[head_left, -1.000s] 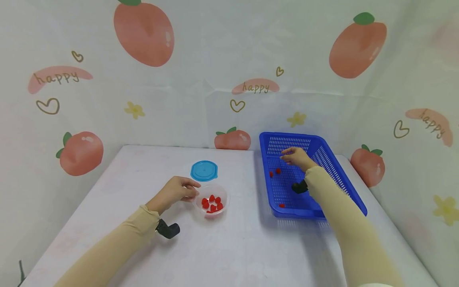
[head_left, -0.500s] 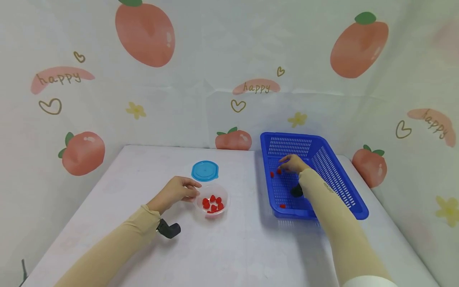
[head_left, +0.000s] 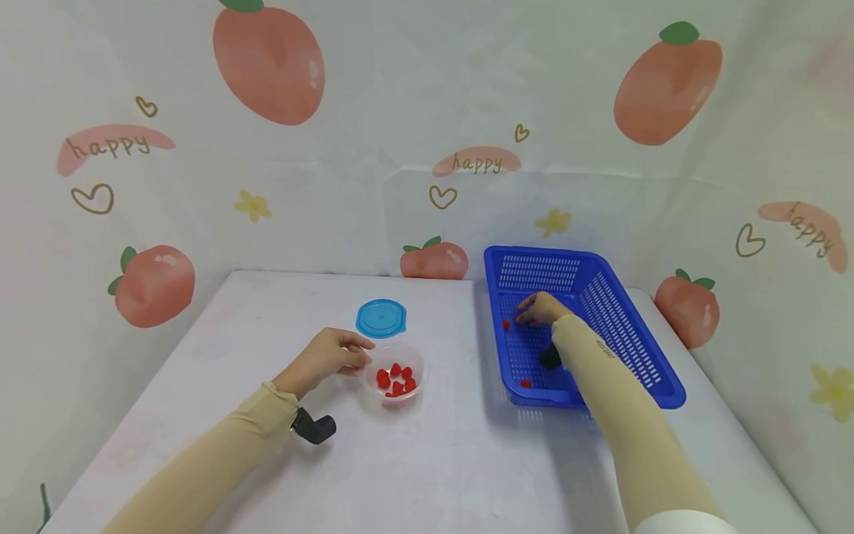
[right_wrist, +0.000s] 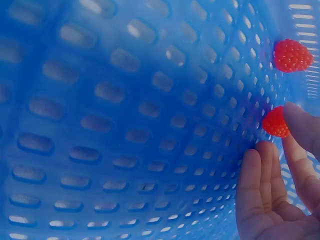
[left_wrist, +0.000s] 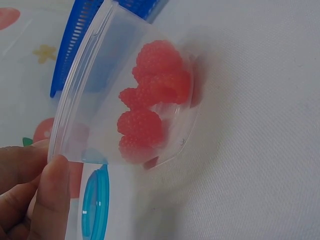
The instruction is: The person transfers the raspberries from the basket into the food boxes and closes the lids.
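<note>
At the left, the left hand (head_left: 325, 359) pinches the rim of a clear round bowl (head_left: 416, 354) between thumb and fingers; several red raspberries (left_wrist: 159, 57) lie inside it. The right hand (head_left: 545, 307) is down in the blue basket (head_left: 503, 363). In the right wrist view that hand (right_wrist: 280, 200) has thumb and index finger at a raspberry (right_wrist: 274, 121) on the basket's floor, the thumb partly covering it. Another raspberry (right_wrist: 293, 55) lies close by, and one more (head_left: 525, 384) is near the basket's front side.
A blue lid (head_left: 381, 318) lies flat on the white table (head_left: 440, 460), behind the bowl. The basket stands at the table's right, near the printed cloth backdrop (head_left: 373, 96). A black wrist camera (head_left: 313, 426) juts out below the left hand.
Lower in the basket than before, the right hand has come down onto a raspberry, its thumb and index finger closing around it. The left hand and the bowl stay in place.
</note>
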`<state>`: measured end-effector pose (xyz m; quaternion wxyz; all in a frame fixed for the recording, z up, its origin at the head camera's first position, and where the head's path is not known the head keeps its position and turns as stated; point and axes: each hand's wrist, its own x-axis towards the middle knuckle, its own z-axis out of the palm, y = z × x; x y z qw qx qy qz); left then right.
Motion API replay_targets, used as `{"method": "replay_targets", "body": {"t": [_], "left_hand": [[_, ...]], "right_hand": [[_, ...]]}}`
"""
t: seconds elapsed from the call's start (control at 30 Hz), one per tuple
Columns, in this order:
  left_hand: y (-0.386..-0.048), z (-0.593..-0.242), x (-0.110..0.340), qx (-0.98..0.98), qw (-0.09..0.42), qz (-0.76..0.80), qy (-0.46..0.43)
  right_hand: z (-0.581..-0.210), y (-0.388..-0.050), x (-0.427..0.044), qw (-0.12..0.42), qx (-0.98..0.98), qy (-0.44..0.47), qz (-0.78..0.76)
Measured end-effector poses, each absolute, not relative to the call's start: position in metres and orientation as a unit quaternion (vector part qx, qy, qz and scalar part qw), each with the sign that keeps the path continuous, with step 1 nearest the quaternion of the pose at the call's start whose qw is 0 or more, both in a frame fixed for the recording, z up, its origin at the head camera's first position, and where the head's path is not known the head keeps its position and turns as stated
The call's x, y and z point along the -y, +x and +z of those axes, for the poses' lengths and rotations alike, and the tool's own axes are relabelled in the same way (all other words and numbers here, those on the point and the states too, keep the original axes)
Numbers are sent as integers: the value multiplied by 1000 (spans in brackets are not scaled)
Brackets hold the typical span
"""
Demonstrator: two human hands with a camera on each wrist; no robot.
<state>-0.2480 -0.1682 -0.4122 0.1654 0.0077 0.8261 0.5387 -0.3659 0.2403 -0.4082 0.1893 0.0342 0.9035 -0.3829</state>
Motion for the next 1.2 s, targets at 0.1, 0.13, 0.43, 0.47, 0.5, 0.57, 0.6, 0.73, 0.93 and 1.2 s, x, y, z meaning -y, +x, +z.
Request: {"method": "replay_targets", "body": {"t": [0.1, 0.13, 0.43, 0.47, 0.5, 0.57, 0.6, 0.73, 0.93, 1.2], "left_hand": [[-248, -412, 169, -825, 166, 540, 10], [-248, -412, 169, -825, 166, 540, 10], [-246, -410, 168, -823, 163, 544, 14], [-246, -410, 168, -822, 162, 546, 15], [-246, -410, 168, -822, 161, 547, 16], [-246, -411, 168, -822, 161, 547, 19], [-246, -411, 168, -823, 161, 545, 18], [-248, -413, 169, -829, 160, 535, 15], [-247, -411, 169, -835, 161, 527, 13], [-248, -413, 169, -830, 161, 533, 15]], "right_hand": [[-416, -376, -245, 192, -908, 36, -369], [-419, -380, -248, 194, -910, 33, -365], [-418, -379, -247, 194, -918, 6, -345], [-416, -376, -246, 191, -919, 3, -344], [-413, -373, -244, 188, -920, 5, -344], [-410, -369, -242, 187, -922, 2, -339], [-410, -369, -242, 186, -923, 3, -337], [-409, -370, -242, 184, -928, 7, -325], [-401, -366, -241, 181, -923, 8, -338], [-387, -352, -247, 186, -888, 27, -419]]}}
